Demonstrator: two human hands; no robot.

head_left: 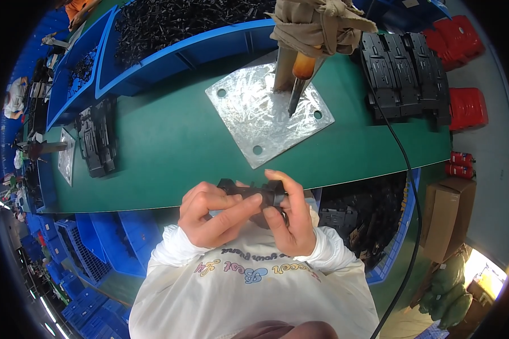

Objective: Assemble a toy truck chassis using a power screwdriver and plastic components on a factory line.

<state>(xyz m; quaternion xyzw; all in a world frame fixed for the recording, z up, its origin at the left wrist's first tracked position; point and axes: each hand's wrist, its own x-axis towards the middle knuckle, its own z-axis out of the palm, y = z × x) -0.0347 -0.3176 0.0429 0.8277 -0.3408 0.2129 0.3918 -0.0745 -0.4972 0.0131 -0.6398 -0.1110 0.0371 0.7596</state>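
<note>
Close to my chest, at the front edge of the green table, both hands grip a black plastic part [249, 193]. My left hand [212, 213] is closed on its left side, with fingers laid across its top. On the other end my right hand [293, 217] is closed, thumb below and index finger curled over a raised rounded section. Fingers cover much of the part, so its full shape is hidden. Beyond my hands lies a square metal plate [243, 124] with holes. Above that plate a soldering-iron-like tool [303, 68] with an orange handle points down, fixed to a cloth-wrapped post [322, 25].
Blue bins [181, 59] of small black parts line the table's back. Black moulded parts stand at right [398, 76] and left [96, 138]. A black cable [404, 152] hangs down the right side. Below the table sits a crate [390, 265] of black parts; a cardboard box [447, 220] is beside it.
</note>
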